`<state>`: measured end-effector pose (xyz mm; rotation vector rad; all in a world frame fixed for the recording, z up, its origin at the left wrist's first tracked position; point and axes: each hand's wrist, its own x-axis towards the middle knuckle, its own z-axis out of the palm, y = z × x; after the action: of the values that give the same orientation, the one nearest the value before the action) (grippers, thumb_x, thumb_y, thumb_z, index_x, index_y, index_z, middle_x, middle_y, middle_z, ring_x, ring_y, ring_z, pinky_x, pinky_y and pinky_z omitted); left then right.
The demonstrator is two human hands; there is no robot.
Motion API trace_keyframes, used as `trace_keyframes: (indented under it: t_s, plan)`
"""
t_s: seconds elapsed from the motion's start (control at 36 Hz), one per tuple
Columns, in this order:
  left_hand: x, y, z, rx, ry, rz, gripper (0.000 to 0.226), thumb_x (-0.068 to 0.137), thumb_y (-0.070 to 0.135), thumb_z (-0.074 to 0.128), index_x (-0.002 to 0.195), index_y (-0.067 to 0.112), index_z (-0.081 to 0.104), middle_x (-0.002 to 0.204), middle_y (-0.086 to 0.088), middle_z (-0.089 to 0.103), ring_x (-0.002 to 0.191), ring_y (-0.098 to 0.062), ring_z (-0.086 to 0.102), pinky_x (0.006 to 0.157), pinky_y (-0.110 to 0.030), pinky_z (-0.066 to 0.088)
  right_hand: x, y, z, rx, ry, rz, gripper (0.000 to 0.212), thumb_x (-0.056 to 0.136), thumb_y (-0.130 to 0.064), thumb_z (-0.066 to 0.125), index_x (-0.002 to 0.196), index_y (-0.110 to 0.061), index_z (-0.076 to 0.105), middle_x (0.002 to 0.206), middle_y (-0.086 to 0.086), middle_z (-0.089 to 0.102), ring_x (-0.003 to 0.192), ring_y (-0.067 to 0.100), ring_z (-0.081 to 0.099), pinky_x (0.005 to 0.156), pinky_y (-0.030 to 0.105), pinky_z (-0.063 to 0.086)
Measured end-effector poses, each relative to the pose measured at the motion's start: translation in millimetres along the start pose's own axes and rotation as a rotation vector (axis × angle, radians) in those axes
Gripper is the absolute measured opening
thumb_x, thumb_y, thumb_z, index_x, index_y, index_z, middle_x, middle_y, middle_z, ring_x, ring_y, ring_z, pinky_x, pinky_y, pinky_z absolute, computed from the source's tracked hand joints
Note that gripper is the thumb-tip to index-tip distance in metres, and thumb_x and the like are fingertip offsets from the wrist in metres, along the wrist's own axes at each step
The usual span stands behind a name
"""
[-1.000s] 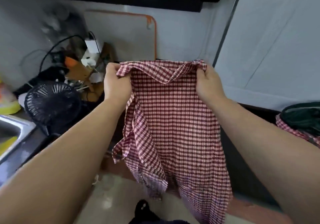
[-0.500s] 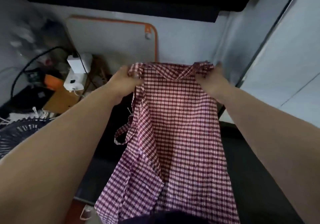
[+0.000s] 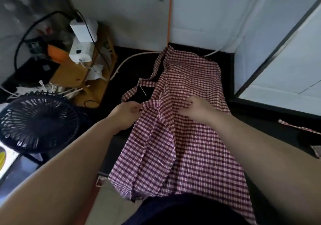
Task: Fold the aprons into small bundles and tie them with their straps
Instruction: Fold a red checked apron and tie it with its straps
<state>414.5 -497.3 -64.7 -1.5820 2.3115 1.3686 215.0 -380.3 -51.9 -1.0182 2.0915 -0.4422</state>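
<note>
While left hand pinches strap, right hand rests on checked apron.

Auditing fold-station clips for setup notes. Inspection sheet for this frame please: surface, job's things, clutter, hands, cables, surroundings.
Surface: black counter, partly under cloth.
Job's things: red checked apron spread on the counter, lower end past the front edge; its strap looped loose at the left; another checked strap lies at the right.
Clutter: black fan, wooden stand, white adapters, all at the left.
Hands: left hand pinches the apron's left edge; right hand rests on the cloth, grip unclear.
Cables: black cable by the adapters; white cable along the counter's back.
Surroundings: white wall; white panel at the right.
</note>
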Motion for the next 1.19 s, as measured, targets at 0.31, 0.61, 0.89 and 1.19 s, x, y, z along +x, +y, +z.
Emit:
trace_keyframes:
  t_s: [0.31,0.61,0.89,1.19]
  plan:
    - [2.3,-56.7,43.7,0.124,0.037,0.020,0.041,0.096,0.025,0.050,0.137,0.025,0.051,0.112,0.002,0.065,0.075,-0.015,0.065,0.055,-0.026,0.052,-11.2,25.5,85.2,-0.004,-0.090,0.046,0.067,0.086,-0.029,0.066,0.143,-0.018,0.031,0.120,-0.003,0.055,0.100,0.014,0.055,0.086,0.022,0.040]
    - [19.9,-65.4,50.2,0.009,0.072,-0.085,0.021,0.099,0.038,0.047,0.103,0.022,0.060,0.088,0.002,0.065,0.074,-0.018,0.063,0.066,-0.038,0.056,17.4,18.5,86.3,0.041,0.104,0.179,0.059,0.102,-0.047,0.021,0.142,-0.008,0.039,0.130,0.009,0.056,0.102,0.018,0.059,0.087,0.030,0.043]
    - [30.6,-62.9,28.6,0.416,0.094,-0.107,0.038,0.097,0.030,0.047,0.133,0.019,0.045,0.131,-0.011,0.048,0.112,-0.031,0.052,0.083,-0.043,0.049,34.9,30.3,88.8,0.011,0.216,0.277,0.025,0.099,-0.027,0.041,0.117,-0.011,0.050,0.102,0.002,0.060,0.071,0.013,0.049,0.066,0.028,0.041]
    - [105.0,-22.6,33.8,0.387,0.008,0.181,0.070,0.097,0.039,0.048,0.153,0.033,0.007,0.159,-0.006,0.010,0.138,-0.032,0.027,0.109,-0.047,0.036,70.1,24.6,64.6,0.178,0.190,0.112,0.039,0.100,-0.043,0.039,0.130,-0.019,0.046,0.083,-0.005,0.060,0.062,0.010,0.056,0.052,0.023,0.044]
